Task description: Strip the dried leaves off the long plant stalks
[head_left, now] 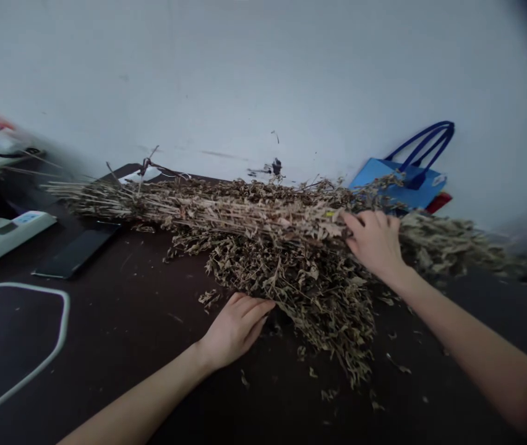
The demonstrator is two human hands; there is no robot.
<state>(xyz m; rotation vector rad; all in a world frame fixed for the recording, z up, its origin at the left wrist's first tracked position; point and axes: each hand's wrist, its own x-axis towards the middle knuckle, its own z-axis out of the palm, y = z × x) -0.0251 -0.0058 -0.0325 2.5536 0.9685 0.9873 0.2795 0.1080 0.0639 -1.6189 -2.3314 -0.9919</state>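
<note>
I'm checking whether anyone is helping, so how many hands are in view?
2. The left hand is at the near edge of the dried plants; the right hand is on them farther back, to the right. No other hand shows.

Hands [239, 326] on dried plant bundle [245, 216], dark table [119, 327], blue bag [396, 180]

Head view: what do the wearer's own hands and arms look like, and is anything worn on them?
The left hand and right hand are both ungloved, with slim wrists and no watch, bracelet or ring that I can make out. The left forearm and right forearm are bare as far as they show; no sleeve is in view. The nails are too blurred to describe.
</note>
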